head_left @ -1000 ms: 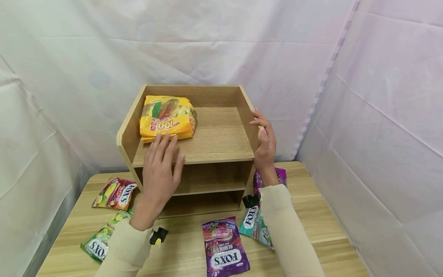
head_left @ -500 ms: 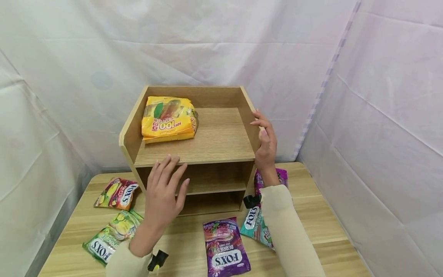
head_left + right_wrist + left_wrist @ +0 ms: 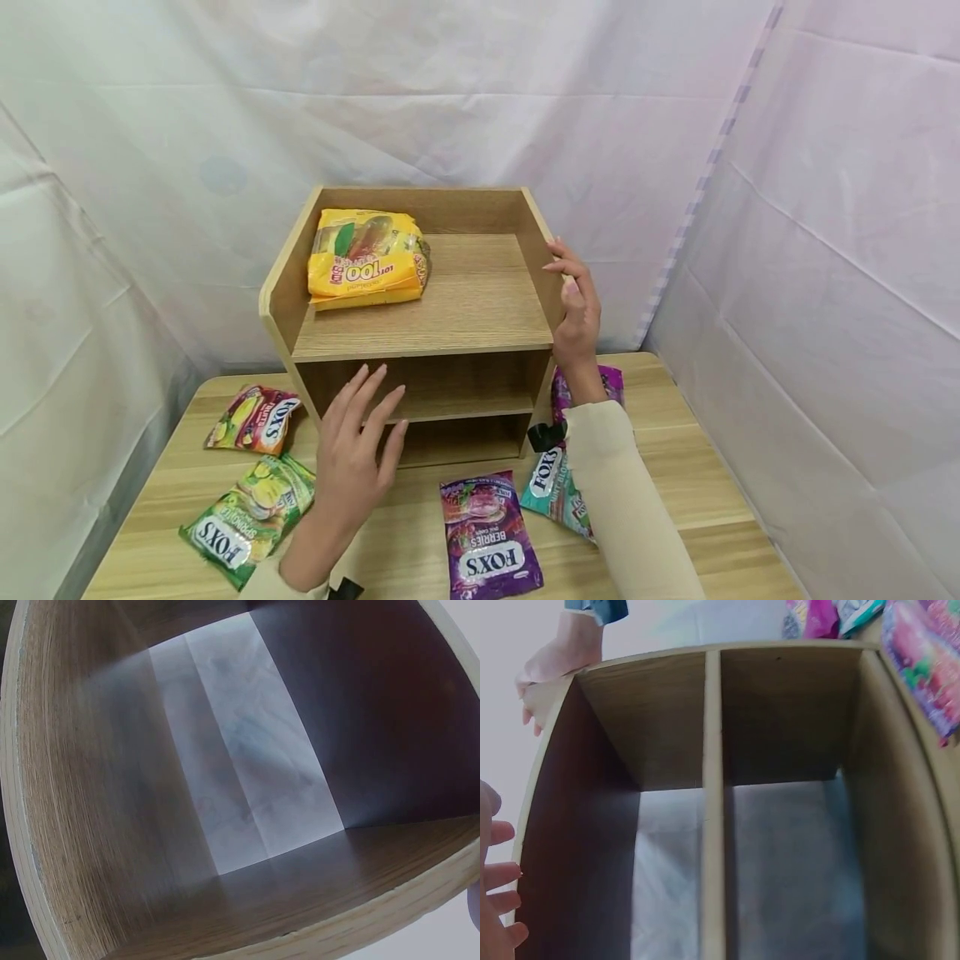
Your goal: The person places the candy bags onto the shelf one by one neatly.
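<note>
A small wooden shelf unit stands on the table, with an upper tray and two lower compartments. A yellow candy bag lies at the left of the upper tray; part of another package peeks out behind its right side. My right hand grips the edge of the right side panel, fingertips hooked over it. My left hand hovers before the lower compartments, fingers spread and loosely bent, holding nothing. In the left wrist view, those fingers show at the left beside the unit.
On the table lie a red-orange candy bag and a green candy bag at left. A purple berries bag lies in front. Teal and magenta bags are partly hidden by the right arm. White cloth surrounds the table.
My left hand has drawn back from the yellow candy bag, down and toward me, uncovering more of the green bag. The right hand keeps its hold on the side panel.
</note>
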`<state>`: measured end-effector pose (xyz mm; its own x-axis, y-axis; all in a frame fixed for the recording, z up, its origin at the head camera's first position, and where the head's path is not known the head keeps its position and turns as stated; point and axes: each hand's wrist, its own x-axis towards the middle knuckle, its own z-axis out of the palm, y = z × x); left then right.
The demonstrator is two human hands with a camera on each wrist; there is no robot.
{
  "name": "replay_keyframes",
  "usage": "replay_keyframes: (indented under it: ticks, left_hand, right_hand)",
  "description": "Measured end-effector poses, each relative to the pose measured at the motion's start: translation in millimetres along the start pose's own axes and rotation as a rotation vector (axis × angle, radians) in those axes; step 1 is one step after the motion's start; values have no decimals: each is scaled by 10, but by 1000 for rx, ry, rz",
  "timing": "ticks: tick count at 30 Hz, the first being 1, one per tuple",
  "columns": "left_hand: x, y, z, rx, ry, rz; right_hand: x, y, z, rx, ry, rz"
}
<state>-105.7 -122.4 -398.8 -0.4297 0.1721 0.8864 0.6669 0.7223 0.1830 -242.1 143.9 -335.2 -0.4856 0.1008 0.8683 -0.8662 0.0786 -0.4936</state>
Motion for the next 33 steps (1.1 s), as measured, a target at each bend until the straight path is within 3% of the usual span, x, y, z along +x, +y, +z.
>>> replay_keyframes:
  ticks: [9,15,23,28,33]
  left_hand:
    - [-322,-15,23,-14,-68,-128]
    - [-525,-8,52,-6,-117,-178]
    - [-847,70,179,-31,-219,-259]
    - [-1012,114,254,-13,-203,-311]
    - [-1127,160,278,-5,-285,-438]
  right_hand:
    - [5,-5,22,20,0,-5]
    - [19,-4,20,11,0,-10]
    - [22,-5,19,15,2,-14]
    - [29,-119,37,13,-6,9]
    - [57,-319,69,11,-16,37]
